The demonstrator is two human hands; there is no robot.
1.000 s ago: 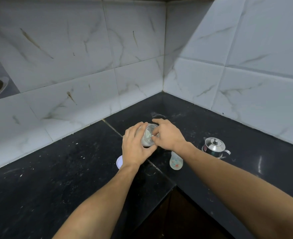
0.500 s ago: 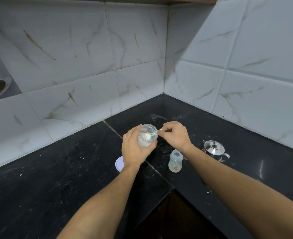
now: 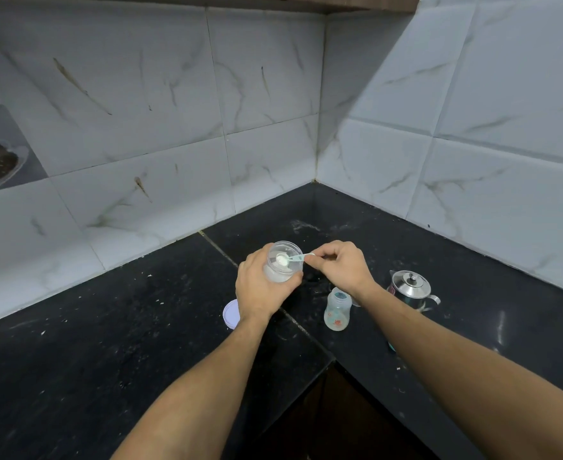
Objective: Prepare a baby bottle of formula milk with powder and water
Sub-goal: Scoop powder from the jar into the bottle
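Cutting in just nearer than the baby bottle [image 3: 338, 310], the black counter [image 3: 107, 343] makes an inside corner; its front edges meet below and left of the bottle, and both bare forearms cross them. The bottle stands upright and uncapped on the counter, under the right wrist; it carries a red-orange print, too small to read. Left of the bottle a pale round lid [image 3: 229, 315] lies flat, partly hidden by the left wrist. Up and left of the bottle, the left hand [image 3: 260, 288] grips a clear jar [image 3: 283, 265], fingers and thumb curled round its wall; white powder shows inside. Just beyond the bottle, the right hand [image 3: 343, 270] pinches the handle of a small teal scoop [image 3: 296, 258] between thumb and fingertips; the scoop's bowl, heaped white, sits over the jar's open mouth. Right of the bottle, apart from it, stands a lidded steel pot [image 3: 411, 288]. Farther back, the counter runs wide to the bottle's left and on behind it; it ends where two walls of white marbled tile [image 3: 273, 94] meet.
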